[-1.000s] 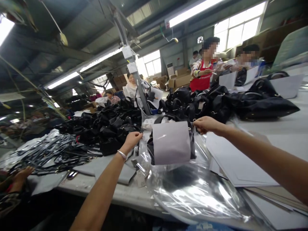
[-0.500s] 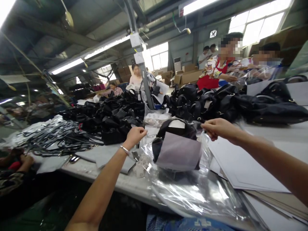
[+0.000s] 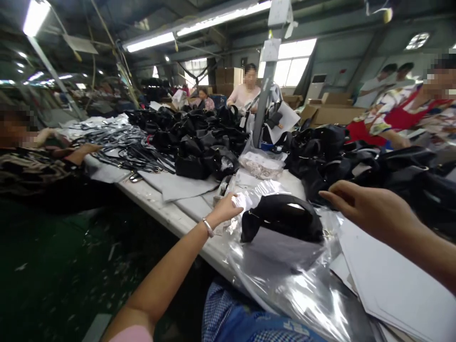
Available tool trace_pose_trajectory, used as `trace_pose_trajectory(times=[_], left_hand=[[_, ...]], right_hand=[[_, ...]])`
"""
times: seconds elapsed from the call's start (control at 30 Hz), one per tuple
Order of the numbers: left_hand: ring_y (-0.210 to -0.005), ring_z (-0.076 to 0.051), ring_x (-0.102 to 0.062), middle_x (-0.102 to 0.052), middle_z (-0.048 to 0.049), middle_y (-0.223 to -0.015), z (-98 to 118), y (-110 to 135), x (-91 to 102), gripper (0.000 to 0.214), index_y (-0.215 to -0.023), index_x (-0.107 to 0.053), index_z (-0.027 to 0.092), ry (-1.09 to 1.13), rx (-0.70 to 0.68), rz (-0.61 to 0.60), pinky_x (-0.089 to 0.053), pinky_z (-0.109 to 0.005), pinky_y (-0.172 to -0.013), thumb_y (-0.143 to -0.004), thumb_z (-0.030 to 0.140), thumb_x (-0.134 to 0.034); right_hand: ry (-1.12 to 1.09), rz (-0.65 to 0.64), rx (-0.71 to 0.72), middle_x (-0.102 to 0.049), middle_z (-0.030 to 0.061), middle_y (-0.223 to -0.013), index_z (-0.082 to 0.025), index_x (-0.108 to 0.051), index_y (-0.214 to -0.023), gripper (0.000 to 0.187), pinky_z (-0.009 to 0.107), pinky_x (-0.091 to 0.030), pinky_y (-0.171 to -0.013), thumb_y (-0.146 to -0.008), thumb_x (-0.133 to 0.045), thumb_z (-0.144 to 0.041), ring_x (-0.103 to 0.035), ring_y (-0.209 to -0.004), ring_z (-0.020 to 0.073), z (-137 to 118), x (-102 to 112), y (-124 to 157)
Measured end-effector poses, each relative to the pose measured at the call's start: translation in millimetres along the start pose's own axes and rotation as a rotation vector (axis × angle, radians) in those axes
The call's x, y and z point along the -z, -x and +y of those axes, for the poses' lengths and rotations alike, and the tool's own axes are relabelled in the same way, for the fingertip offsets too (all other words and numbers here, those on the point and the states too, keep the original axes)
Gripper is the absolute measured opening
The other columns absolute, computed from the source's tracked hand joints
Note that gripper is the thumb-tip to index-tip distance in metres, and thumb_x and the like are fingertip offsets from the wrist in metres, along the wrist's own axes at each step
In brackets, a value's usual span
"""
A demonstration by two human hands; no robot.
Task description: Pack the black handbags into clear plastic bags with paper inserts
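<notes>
A black handbag [image 3: 281, 219] with a grey card [image 3: 281, 247] against its front lies inside a clear plastic bag [image 3: 285, 285] on the long work table [image 3: 160, 209]. My left hand [image 3: 227, 207] is closed on the bag's crumpled left edge. My right hand [image 3: 363, 211] hovers by the bag's upper right edge, fingers held together and pointing left. Whether it pinches plastic is not visible.
Piles of black handbags [image 3: 199, 142] and loose black straps [image 3: 121, 147] cover the table beyond. Grey card sheets [image 3: 388, 280] lie at the right. A metal pole [image 3: 265, 95] rises mid-table. A co-worker's arm [image 3: 42, 161] rests at the left; other people work across the table.
The handbag has sunk from upright to lying flat in the plastic bag. My right hand has loosened from its pinch at the bag's edge. The view swung left and down.
</notes>
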State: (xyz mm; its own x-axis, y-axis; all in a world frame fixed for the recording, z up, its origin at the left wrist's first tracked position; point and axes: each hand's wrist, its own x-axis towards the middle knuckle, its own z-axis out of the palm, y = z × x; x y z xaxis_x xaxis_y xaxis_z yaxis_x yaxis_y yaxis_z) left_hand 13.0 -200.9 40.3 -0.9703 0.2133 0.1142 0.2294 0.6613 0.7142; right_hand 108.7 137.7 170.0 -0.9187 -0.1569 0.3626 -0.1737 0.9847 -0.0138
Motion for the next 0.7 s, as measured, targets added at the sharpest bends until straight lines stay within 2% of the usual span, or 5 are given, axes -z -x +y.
trace_pose_trajectory(times=[0.13,0.23,0.43,0.53,0.7], left_hand=[[-0.063,-0.014,-0.063,-0.070,-0.0012,-0.081,0.6,8.2,-7.7,0.021,-0.104,-0.068,0.017,0.134,-0.057,-0.024,-0.048,-0.025,-0.062,-0.088,0.029,-0.060],[-0.073,-0.016,-0.063,-0.069,-0.0027,-0.080,5.7,8.2,-11.4,0.021,-0.090,-0.071,0.016,0.198,-0.105,0.061,-0.047,-0.026,-0.069,-0.091,0.033,-0.059],[-0.066,-0.016,-0.058,-0.066,0.0006,-0.070,23.7,7.5,-29.2,0.027,-0.101,-0.073,0.018,0.348,-0.166,0.164,-0.043,-0.026,-0.066,-0.095,0.038,-0.056],[-0.074,-0.015,-0.062,-0.071,-0.0008,-0.079,43.4,10.4,-38.8,0.031,-0.094,-0.074,0.017,0.438,-0.195,0.168,-0.045,-0.024,-0.070,-0.098,0.038,-0.050],[-0.091,-0.019,-0.068,-0.075,-0.0034,-0.097,90.8,22.1,-45.0,0.028,-0.102,-0.072,0.021,0.536,-0.271,0.151,-0.050,-0.027,-0.081,-0.099,0.034,-0.048]], right_hand=[[-0.129,-0.068,0.604,-0.061,0.0112,-0.132,-0.021,-0.058,-0.127,0.038,0.036,-0.051,-0.090,-0.102,-0.043,-0.046,-0.064,-0.111,0.0240,-40.2,-14.7,-35.5],[-0.136,-0.181,0.873,-0.061,0.0077,-0.135,-0.024,-0.057,-0.133,0.037,0.039,-0.049,-0.101,-0.100,-0.052,-0.040,-0.058,-0.123,0.0233,-67.7,-29.9,-41.7],[0.219,-0.172,1.015,-0.061,0.0087,-0.138,-0.021,-0.057,-0.136,0.057,0.049,-0.049,-0.097,-0.083,-0.075,-0.029,-0.058,-0.121,0.0312,-95.9,-64.4,-22.3],[0.443,-0.198,0.990,-0.061,0.0149,-0.135,-0.018,-0.058,-0.136,0.069,0.050,-0.052,-0.083,-0.072,-0.082,-0.030,-0.064,-0.103,0.0349,-100.8,-77.2,-20.4],[0.584,-0.130,0.891,-0.070,0.0176,-0.109,-0.018,-0.069,-0.118,0.042,0.049,-0.052,-0.076,-0.077,-0.061,-0.007,-0.066,-0.084,0.0323,-86.4,-68.3,-6.7]])
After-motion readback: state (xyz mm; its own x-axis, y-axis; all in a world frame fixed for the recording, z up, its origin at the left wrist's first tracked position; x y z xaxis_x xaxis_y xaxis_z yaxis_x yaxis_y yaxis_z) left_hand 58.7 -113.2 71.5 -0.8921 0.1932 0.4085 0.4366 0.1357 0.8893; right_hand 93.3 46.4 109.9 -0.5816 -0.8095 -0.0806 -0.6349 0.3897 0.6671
